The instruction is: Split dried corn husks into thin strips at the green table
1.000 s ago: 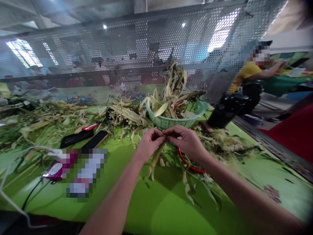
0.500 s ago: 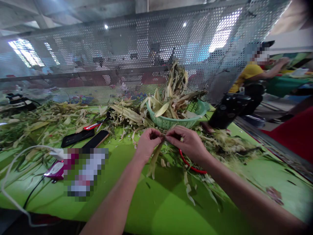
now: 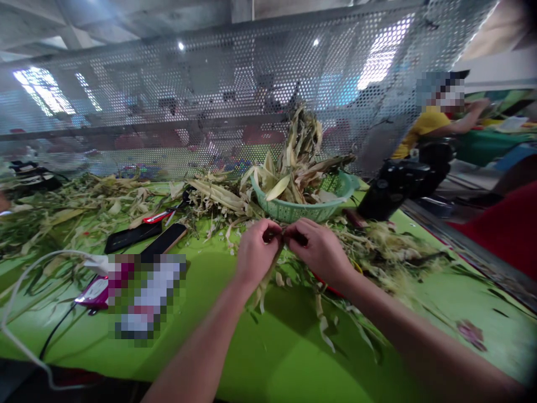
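Note:
My left hand (image 3: 255,252) and my right hand (image 3: 319,251) meet above the green table (image 3: 268,358), both pinched on a thin strip of dry corn husk (image 3: 265,282) that hangs down between them. The fingertips almost touch. Loose husk scraps lie under and around the hands. A red-handled tool (image 3: 328,288) lies on the table just below my right hand, mostly hidden by it. A green plastic basket (image 3: 302,210) piled with husks stands right behind the hands.
Husks cover the table's left and back. Two dark flat objects (image 3: 145,236), red-handled scissors (image 3: 161,215), a white cable (image 3: 25,280) and a pink device (image 3: 93,292) lie at left. A perforated metal screen (image 3: 210,101) stands behind. A person in yellow (image 3: 422,129) sits at right.
Both hands have drawn closer together and slightly lower, the fingers tightening on the husk strip. The red tool is more covered by my right hand.

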A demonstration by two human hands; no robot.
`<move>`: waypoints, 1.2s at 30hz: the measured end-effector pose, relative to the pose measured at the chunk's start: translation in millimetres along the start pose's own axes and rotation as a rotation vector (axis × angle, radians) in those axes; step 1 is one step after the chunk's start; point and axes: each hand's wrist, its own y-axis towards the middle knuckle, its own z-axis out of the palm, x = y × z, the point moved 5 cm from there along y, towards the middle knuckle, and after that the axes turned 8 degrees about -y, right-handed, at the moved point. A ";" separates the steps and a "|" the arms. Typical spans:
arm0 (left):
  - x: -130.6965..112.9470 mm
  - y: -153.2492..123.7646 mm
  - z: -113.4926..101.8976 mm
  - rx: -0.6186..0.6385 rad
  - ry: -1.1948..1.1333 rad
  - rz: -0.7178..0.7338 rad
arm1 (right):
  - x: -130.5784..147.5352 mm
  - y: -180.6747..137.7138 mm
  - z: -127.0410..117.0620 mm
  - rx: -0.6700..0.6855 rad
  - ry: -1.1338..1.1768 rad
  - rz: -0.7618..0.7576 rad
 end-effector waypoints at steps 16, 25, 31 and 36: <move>-7.0 -4.9 -1.4 -0.021 0.076 0.174 | -14.5 0.6 13.0 0.081 0.561 0.240; -8.6 -2.2 -1.9 -0.013 0.049 0.207 | -19.0 3.0 12.4 0.176 0.706 0.282; -6.0 -0.2 -2.0 -0.009 0.004 0.162 | -20.7 3.8 11.5 0.169 0.713 0.300; 5.0 0.5 1.5 0.006 -0.099 0.031 | -17.9 1.6 10.3 0.131 0.635 0.279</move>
